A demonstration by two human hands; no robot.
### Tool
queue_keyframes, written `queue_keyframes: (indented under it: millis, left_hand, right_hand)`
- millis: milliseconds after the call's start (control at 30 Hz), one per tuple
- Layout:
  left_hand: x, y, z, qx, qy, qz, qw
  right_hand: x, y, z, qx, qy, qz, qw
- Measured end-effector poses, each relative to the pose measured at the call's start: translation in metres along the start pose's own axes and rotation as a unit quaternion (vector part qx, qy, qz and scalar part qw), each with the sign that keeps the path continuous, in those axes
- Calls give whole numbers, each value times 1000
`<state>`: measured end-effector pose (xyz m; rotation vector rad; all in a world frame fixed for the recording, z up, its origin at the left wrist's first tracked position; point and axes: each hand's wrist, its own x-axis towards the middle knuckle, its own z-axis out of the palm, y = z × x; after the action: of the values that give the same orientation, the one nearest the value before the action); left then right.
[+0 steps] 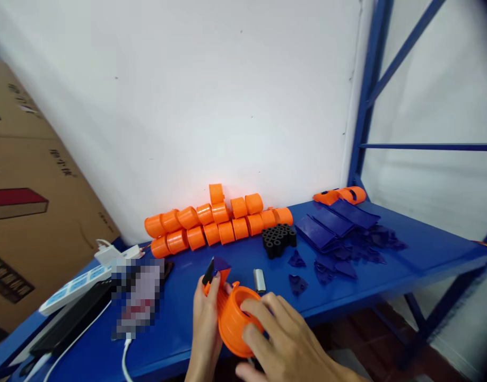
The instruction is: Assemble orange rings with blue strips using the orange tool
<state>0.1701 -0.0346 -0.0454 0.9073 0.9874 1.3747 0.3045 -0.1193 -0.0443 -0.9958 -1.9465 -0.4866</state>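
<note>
My left hand (pixel 206 323) and my right hand (pixel 281 339) together grip an orange plastic cup-shaped part (pixel 233 318) over the near edge of the blue table (pixel 406 270). The left fingers curl round its left side, where a dark blue piece (pixel 218 267) and a small black piece (pixel 208 271) stick up. The right fingers wrap over the part's right rim. A small silver metal piece (pixel 259 279) lies on the table just beyond the part.
Several orange cylinders (pixel 215 223) are stacked along the white wall. A cluster of black rollers (pixel 278 239) and piles of dark blue pieces (pixel 342 233) lie to the right. A white power strip (pixel 84 278), cables and a black device (pixel 72 318) sit on the left. Cardboard boxes (pixel 24 212) stand at far left.
</note>
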Motion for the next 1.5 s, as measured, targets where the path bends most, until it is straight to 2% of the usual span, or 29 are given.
queue_keyframes:
  millis: [100,200,300,400,533,633,733,800,867,900,967,1067,1167,1333,1433,1500]
  left_hand:
    - [1,-2,0,5,-19,33,999]
    - [-1,-2,-1,2,-59,33,998]
    - [-4,-1,-1,30,-87,28,995]
    - [-5,0,-1,36,-92,35,995]
    - [1,-1,-1,43,-129,-18,991]
    - [3,-3,-2,40,-121,-38,991]
    - [5,-4,-4,13,-102,-57,993]
    - [6,-2,-5,-13,-85,-80,993]
    - [8,0,-8,-35,-66,-109,991]
    - [9,1,-9,-43,-56,-123,990]
    - [10,2,-12,-51,-34,-143,988]
    - [13,1,-14,-65,-27,-143,987]
    - [15,-1,-15,-103,-49,-140,984]
    - [15,1,-14,-121,-82,-134,980]
    - [15,3,-17,-109,-82,-125,983]
    - [18,4,-22,-119,-115,-144,976]
  right_hand:
    - [-8,0,12,-20,-6,43,999]
    - [-15,6,14,-35,17,91,995]
    - [-21,14,4,-28,29,115,993]
    - [-21,25,-10,12,13,116,993]
    - [-20,34,-20,6,-25,150,988]
    - [-24,29,-17,-12,-39,104,994]
    - [-23,30,-20,12,-14,61,998]
    - [-15,48,-31,35,4,105,994]
    - [-4,83,-46,-4,-12,216,976]
    - [1,105,-53,-73,-32,275,958]
    - [8,150,-63,-222,-111,391,886]
    - [8,200,-63,-254,-165,425,853]
    - [2,220,-53,-246,-197,436,843]
    - [2,218,-54,-254,-174,470,827]
    - [5,199,-63,-262,-142,479,826]
    - [7,177,-64,-247,-124,468,839]
